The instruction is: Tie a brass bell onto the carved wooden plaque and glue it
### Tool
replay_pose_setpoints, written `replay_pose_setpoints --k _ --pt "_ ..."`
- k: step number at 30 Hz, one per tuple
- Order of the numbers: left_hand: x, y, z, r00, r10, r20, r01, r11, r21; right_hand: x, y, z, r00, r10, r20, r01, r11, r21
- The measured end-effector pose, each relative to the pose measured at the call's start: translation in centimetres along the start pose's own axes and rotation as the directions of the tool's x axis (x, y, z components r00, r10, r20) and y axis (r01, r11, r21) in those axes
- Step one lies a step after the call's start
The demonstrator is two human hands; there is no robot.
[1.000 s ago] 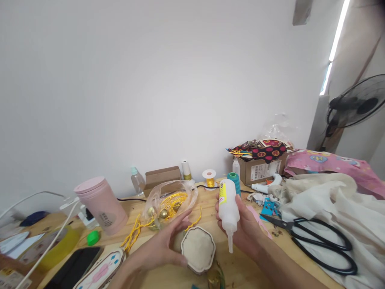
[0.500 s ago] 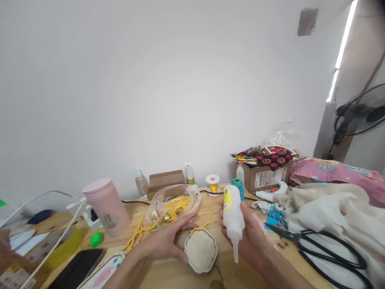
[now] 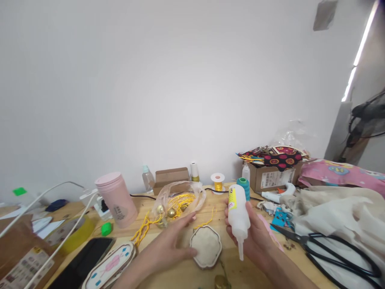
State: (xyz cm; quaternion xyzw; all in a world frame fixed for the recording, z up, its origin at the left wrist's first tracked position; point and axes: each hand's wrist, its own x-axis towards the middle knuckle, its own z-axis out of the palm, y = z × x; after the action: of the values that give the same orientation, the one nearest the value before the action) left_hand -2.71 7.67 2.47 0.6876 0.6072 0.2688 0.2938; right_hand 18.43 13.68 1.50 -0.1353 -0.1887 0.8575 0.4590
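My right hand [image 3: 255, 233] is wrapped round a white squeeze glue bottle [image 3: 239, 212] with a yellow label, its nozzle tilted downward. Left of the nozzle, a cream fabric piece [image 3: 206, 245] with a scalloped edge lies on the wooden table [image 3: 168, 269]. A yellow cord [image 3: 206, 222] runs from its top edge. My left hand [image 3: 168, 245] is open beside the piece, fingers spread, the thumb at its left edge. A gold bell [image 3: 221, 281] lies near the bottom of the view.
A plastic bag [image 3: 198, 196] holds yellow cords and gold bells. At left are a pink cup [image 3: 118, 200], a phone [image 3: 82, 263], tape [image 3: 80, 237] and embroidered pieces [image 3: 110, 265]. Black scissors [image 3: 327, 249], white cloth [image 3: 339, 212] and a filled carton [image 3: 278, 176] are at right.
The view has swung left, so everything sits further right. My left fingers have shifted slightly off the fabric piece's top, while the thumb stays at its edge. My right hand still holds the bottle.
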Motion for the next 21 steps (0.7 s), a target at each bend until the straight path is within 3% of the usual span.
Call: replay_pose_setpoints --k 3,6,8,10,15,21 --pt "0.3 0.4 0.3 0.982 -0.037 -0.186 0.033 0.999 -0.022 0.1 0.1 -0.2 1.0 -0.007 0.0 0.007 1.0 -0.003" --pt "1.2 1.0 1.0 0.958 0.043 -0.282 -0.029 0.998 0.054 0.3 0.2 -0.5 1.0 -0.013 -0.01 0.013 1.0 -0.003" --pt "1.8 1.2 2.0 0.961 0.131 -0.246 -0.1 0.986 0.133 0.4 0.3 -0.7 1.0 -0.019 -0.005 0.019 1.0 -0.009" --pt "2.4 1.2 3.2 0.975 0.147 -0.166 -0.115 0.976 0.186 0.6 0.4 -0.8 1.0 -0.015 0.004 0.015 1.0 -0.016" --pt "4.1 0.5 5.2 0.995 0.032 -0.097 -0.003 0.96 0.28 0.7 0.3 -0.8 1.0 -0.008 0.027 0.008 1.0 0.0" --pt "4.8 0.3 5.2 0.999 -0.011 -0.049 0.026 0.948 0.319 0.5 0.3 -0.6 1.0 0.009 0.023 -0.009 1.0 -0.019"
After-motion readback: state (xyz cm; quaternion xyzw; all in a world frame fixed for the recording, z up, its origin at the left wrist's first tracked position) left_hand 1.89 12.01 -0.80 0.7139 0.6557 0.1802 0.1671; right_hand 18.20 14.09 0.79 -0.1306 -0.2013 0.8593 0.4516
